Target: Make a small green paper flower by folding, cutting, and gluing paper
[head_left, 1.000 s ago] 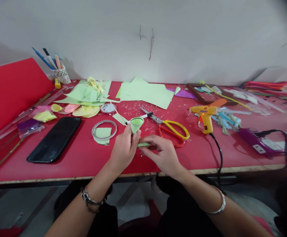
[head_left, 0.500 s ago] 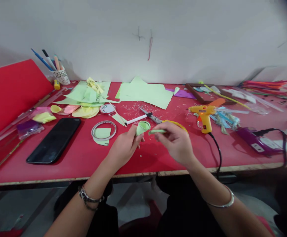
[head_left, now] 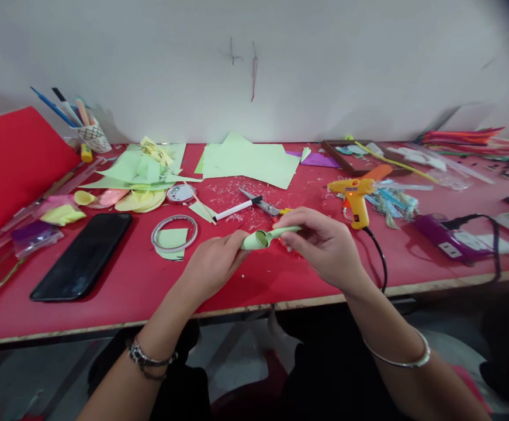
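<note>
Between the fingers of my left hand (head_left: pixel 213 263) is a light green paper cone (head_left: pixel 252 240), its round mouth turned to the right. My right hand (head_left: pixel 322 245) pinches a thin rolled piece of green paper (head_left: pixel 284 231), whose tip meets or nearly meets the cone's mouth. Both hands are above the red table near its front edge. Just beyond them lie a white marker (head_left: pixel 236 208) with a black cap and scissors (head_left: pixel 260 202), their handles partly hidden by my right hand. Left of the cone, a roll of tape (head_left: pixel 153 238) rings a green paper scrap (head_left: pixel 170 241).
A black phone (head_left: pixel 83 255) lies at left. Green paper sheets (head_left: pixel 249 164) spread along the back. At right are a yellow glue gun (head_left: pixel 356 199) with its lit light and cord, a purple power strip (head_left: pixel 449 240) and a brown frame (head_left: pixel 342 161).
The cone has tipped from facing upward to facing right. The rolled green paper has come up to its mouth as my hands drew together. The whole view has shifted slightly.
</note>
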Action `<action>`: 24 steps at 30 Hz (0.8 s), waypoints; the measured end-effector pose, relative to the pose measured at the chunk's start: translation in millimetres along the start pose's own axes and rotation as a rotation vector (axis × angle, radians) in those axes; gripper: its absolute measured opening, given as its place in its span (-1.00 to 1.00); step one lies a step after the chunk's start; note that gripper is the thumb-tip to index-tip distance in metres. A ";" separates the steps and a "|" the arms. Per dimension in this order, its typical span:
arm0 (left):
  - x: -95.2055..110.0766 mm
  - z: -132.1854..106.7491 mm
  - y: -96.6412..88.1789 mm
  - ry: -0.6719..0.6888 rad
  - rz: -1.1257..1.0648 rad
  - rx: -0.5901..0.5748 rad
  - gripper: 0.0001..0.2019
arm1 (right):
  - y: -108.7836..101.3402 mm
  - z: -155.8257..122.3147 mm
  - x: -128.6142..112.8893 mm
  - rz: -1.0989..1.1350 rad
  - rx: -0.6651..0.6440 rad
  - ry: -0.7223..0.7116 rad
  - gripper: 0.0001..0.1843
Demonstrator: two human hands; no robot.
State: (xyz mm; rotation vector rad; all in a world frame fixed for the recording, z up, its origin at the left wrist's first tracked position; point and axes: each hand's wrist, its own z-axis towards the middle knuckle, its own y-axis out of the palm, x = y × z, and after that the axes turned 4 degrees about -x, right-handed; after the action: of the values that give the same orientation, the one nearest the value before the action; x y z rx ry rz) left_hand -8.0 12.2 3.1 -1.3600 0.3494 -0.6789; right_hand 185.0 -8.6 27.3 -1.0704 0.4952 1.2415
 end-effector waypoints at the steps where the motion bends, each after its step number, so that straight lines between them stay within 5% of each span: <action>1: 0.0 0.1 0.0 0.004 0.009 0.000 -0.74 | 0.8 0.0 0.5 0.026 -0.007 0.018 -0.92; 6: -0.6 -0.1 0.0 0.048 0.064 0.035 -0.73 | 3.7 0.3 3.2 0.012 -0.030 0.108 -0.89; 24: -0.6 1.4 1.2 0.082 0.210 0.108 -0.70 | 7.1 -0.2 1.8 -0.026 -0.055 0.097 -0.93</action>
State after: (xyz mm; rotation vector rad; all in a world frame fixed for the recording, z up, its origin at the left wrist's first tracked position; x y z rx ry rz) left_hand -7.4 13.8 2.1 -1.1760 0.5060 -0.5715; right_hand 179.1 -8.2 23.1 -1.1839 0.5222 1.1905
